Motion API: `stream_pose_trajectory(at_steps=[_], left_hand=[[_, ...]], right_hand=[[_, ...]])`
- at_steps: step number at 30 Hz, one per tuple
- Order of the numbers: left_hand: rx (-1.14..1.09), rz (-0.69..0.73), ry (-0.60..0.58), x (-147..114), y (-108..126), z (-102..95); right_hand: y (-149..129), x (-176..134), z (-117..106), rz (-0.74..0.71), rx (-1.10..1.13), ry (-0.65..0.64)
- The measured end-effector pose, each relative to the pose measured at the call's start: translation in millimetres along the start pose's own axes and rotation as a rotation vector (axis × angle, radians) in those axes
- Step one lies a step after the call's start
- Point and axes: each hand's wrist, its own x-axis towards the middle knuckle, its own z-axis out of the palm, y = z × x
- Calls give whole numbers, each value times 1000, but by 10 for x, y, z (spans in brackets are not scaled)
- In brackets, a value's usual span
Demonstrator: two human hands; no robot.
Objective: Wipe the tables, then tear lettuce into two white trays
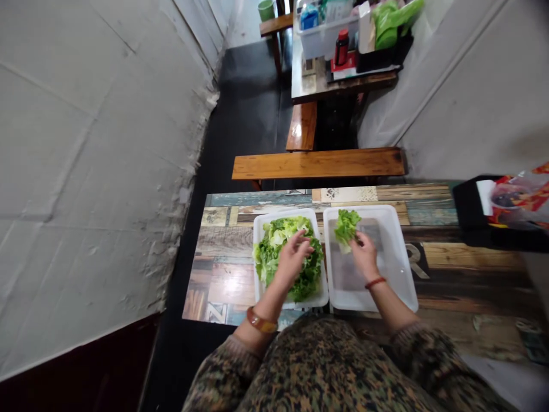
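Note:
A white plastic tray point(259, 292) on the left is heaped with green lettuce leaves point(274, 252). Over that heap hovers my left hand point(295, 252), its fingers apart and nothing visible in them. My right hand point(363, 254) pinches a single lettuce leaf point(346, 224) by its pale lower end. That leaf is above the far left part of a second translucent white tray point(394, 257), which stands just right of the first. The tabletop shows dimly through this second tray's base.
Both trays stand on a patchwork wood-pattern table point(231, 280). Beyond it is a wooden bench point(317, 165). A black box with red packets point(514, 200) sits at the right end. Farther off, another table point(304, 86) holds a bin and a dark red-capped bottle point(342, 47). Walls flank both sides.

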Motion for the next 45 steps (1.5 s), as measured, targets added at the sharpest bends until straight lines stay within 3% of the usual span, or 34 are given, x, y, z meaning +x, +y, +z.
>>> stream_pose_trajectory(at_steps=[4, 8, 14, 19, 22, 26, 31, 35, 40, 45], left_hand=[[0, -23, 247, 2, 16, -572], [-47, -62, 305, -32, -100, -871], [-39, -49, 317, -60, -104, -855], [74, -2, 393, -15, -59, -935], [241, 62, 438, 29, -79, -1057], [717, 170, 340, 140, -102, -1143], [931, 239, 222, 293, -73, -996], [1161, 237, 114, 336, -90, -836], [1081, 158, 177, 360, -192, -833], [852, 129, 272, 390, -217, -982]], right_hand=[[268, 228, 263, -54, -196, 44], [329, 286, 397, -157, -258, -24], [279, 317, 396, -207, -488, -110], [246, 268, 239, -192, -613, -125], [146, 185, 91, -217, -519, -40], [-247, 44, 53, -312, -298, 11], [-909, -221, 440, -506, -275, -294], [-1208, -422, 915, -667, -529, -501], [-1170, -476, 1246, -587, -877, -509], [-972, -386, 1219, -538, -737, -416]])
